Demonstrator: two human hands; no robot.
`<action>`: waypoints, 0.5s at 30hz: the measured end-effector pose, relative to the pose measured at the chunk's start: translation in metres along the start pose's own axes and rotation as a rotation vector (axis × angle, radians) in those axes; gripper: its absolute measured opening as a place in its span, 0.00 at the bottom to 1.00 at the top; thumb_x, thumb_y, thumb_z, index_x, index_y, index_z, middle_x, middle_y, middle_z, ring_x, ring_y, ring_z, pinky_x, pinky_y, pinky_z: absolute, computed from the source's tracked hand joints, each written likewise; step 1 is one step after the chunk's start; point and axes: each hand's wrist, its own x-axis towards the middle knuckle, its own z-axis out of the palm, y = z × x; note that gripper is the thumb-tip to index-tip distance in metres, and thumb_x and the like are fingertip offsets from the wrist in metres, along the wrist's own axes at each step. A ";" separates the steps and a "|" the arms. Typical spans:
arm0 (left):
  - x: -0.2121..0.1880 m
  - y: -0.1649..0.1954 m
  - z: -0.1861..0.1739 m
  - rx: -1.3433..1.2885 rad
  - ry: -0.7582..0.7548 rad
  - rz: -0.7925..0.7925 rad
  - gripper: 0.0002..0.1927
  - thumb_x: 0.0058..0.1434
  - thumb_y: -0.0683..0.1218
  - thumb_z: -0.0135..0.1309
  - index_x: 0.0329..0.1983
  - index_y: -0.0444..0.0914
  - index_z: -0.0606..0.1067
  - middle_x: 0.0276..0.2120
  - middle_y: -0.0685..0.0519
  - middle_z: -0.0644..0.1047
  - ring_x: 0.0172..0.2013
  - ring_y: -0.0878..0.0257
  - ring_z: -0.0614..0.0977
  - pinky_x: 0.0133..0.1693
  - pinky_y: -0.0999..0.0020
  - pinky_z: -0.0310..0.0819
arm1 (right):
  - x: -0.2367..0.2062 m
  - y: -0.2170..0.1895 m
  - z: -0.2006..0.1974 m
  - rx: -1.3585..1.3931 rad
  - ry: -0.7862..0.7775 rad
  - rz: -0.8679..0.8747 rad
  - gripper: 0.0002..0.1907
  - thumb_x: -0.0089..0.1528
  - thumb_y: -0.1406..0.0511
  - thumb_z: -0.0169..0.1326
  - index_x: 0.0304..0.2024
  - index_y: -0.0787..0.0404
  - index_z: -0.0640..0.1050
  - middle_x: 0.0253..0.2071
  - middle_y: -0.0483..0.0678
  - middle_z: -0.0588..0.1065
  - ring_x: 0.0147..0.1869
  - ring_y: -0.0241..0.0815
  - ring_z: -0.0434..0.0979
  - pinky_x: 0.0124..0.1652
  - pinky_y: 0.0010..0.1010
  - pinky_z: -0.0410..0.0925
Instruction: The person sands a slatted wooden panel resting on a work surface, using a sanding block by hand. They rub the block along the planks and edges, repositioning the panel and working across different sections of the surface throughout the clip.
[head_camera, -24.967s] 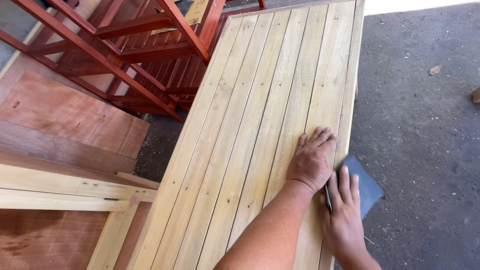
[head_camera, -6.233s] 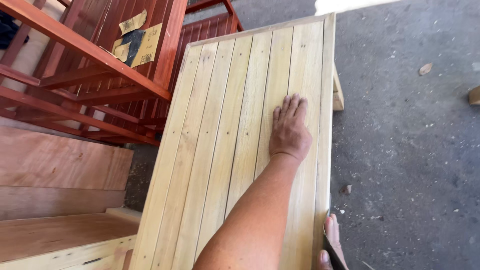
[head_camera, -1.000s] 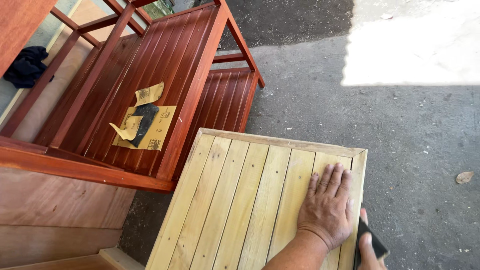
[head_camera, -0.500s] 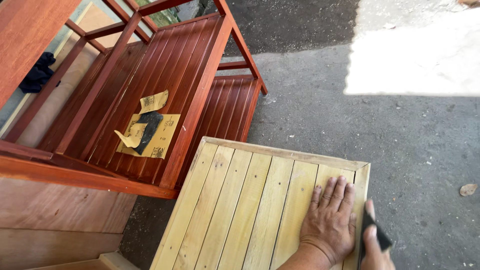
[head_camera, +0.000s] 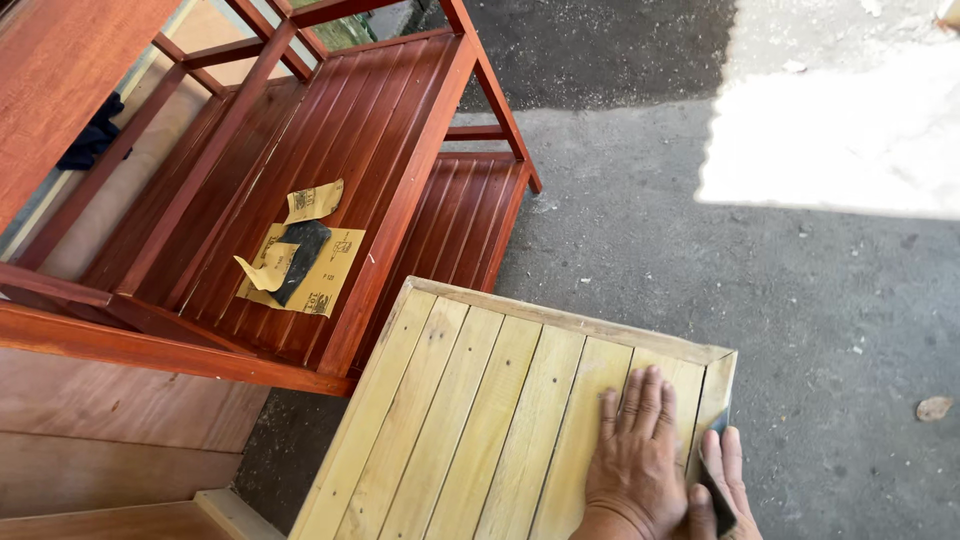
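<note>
Closest to you, your left hand (head_camera: 637, 455) lies palm down on the pale slatted panel (head_camera: 480, 430), fingers stretched out flat and close together, gripping nothing, just pressing on the boards near the panel's far right corner. Just beside it, at the panel's right edge, your right hand (head_camera: 722, 490) is curled around a dark piece of sandpaper (head_camera: 716, 490). The sheet sits between thumb and fingers, pressed against the side rim of the panel, so that hand is mostly closed on it. How tight the grip is, I can't really tell, since the bottom of the view cuts the hand off.

The panel itself is unfinished yellowish wood: long boards side by side with a thin frame strip across the far end. It runs from the bottom of the view up toward the middle, and grey concrete floor (head_camera: 830, 330) is to its right, with a sunlit patch further out.

Left of the panel, low down, there are some flat reddish-brown boards (head_camera: 110, 440). Beyond the panel's far left corner stands a red-stained slatted rack (head_camera: 400, 130), its near rail just apart from the panel. On the rack's slats lie a few loose sandpaper sheets (head_camera: 320, 265), tan ones with a dark one among them, well away from your hands. Further left past the rack, a dark cloth (head_camera: 90, 140) shows through the frame.
</note>
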 end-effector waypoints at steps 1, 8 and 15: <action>0.001 -0.001 0.000 0.023 0.007 -0.031 0.40 0.64 0.51 0.41 0.76 0.28 0.51 0.78 0.37 0.47 0.78 0.47 0.43 0.71 0.44 0.25 | 0.004 0.006 -0.002 -0.125 -0.032 -0.018 0.29 0.67 0.61 0.45 0.70 0.64 0.65 0.79 0.62 0.52 0.83 0.61 0.47 0.73 0.43 0.48; -0.002 -0.004 0.011 0.131 0.121 -0.033 0.36 0.65 0.47 0.42 0.76 0.30 0.57 0.79 0.41 0.52 0.79 0.49 0.47 0.72 0.41 0.27 | 0.085 0.030 -0.019 -0.686 -0.192 -0.187 0.29 0.65 0.62 0.50 0.69 0.58 0.67 0.77 0.59 0.58 0.79 0.72 0.50 0.72 0.50 0.50; -0.001 -0.003 0.004 0.023 0.075 -0.075 0.38 0.65 0.48 0.42 0.77 0.29 0.55 0.79 0.41 0.50 0.79 0.49 0.46 0.72 0.42 0.25 | 0.022 0.011 -0.021 -0.760 -0.186 -0.253 0.33 0.56 0.55 0.55 0.65 0.48 0.70 0.74 0.48 0.60 0.79 0.64 0.52 0.70 0.51 0.51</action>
